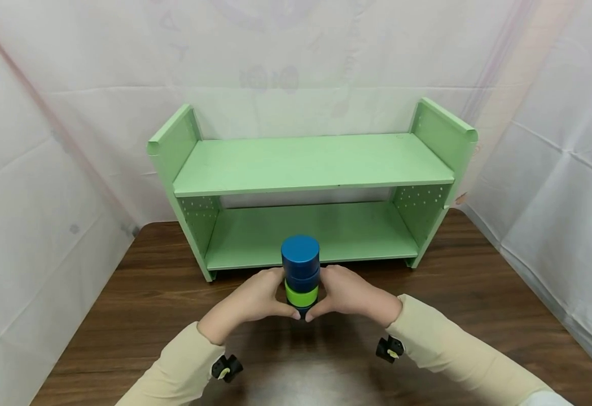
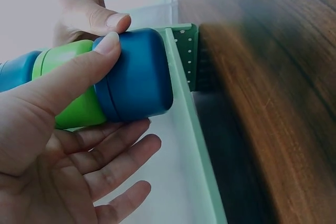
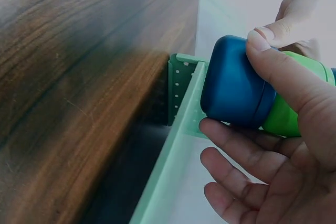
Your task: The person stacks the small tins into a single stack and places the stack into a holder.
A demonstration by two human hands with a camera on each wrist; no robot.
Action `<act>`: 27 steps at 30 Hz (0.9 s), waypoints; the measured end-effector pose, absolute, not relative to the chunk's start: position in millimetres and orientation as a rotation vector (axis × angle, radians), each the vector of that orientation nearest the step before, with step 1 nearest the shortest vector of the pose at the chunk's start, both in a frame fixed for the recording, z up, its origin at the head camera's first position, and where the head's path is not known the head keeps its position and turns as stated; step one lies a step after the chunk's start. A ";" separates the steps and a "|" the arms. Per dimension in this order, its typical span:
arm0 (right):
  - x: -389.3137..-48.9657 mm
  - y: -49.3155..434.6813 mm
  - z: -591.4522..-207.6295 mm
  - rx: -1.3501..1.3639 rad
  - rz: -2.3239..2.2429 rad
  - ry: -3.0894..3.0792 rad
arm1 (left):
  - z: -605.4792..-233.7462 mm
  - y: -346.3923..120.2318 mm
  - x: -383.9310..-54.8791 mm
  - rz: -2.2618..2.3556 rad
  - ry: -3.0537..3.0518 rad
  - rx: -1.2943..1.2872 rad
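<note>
A cylindrical blue container [image 1: 301, 252] with a lime-green band [image 1: 302, 295] stands upright before the front of the green shelf [image 1: 306, 160] in the head view. My left hand [image 1: 259, 297] grips it from the left, and my right hand [image 1: 347, 291] grips it from the right. Both thumbs lie on its near side, tips close together. The left wrist view shows the blue end [image 2: 140, 77] under the left thumb, with the other fingers beneath, partly spread. From the right wrist, the same blue end [image 3: 233, 85] sits between the right thumb and fingers.
The two-tier shelf unit has raised side panels [image 1: 445, 135] and a lower board [image 1: 255, 231]. It stands on a dark wooden table [image 1: 143, 316]. White printed cloth [image 1: 316, 67] hangs behind and along both sides. A small black camera [image 1: 227, 368] is on each wrist.
</note>
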State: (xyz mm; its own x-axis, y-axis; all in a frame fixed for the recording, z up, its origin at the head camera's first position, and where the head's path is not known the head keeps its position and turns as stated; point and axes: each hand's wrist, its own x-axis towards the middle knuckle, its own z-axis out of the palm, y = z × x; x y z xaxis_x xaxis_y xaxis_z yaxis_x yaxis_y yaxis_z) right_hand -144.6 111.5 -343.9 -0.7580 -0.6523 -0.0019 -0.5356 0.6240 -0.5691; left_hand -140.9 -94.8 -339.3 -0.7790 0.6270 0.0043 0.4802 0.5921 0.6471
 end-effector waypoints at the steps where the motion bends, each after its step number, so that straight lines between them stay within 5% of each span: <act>1: -145.1 112.2 -342.7 -0.978 -0.819 2.638 | -338.2 -94.2 -141.2 0.957 2.596 0.916; 27: -147.2 114.8 -292.0 -1.019 -0.827 2.544 | -292.6 -97.0 -133.4 0.921 2.589 1.001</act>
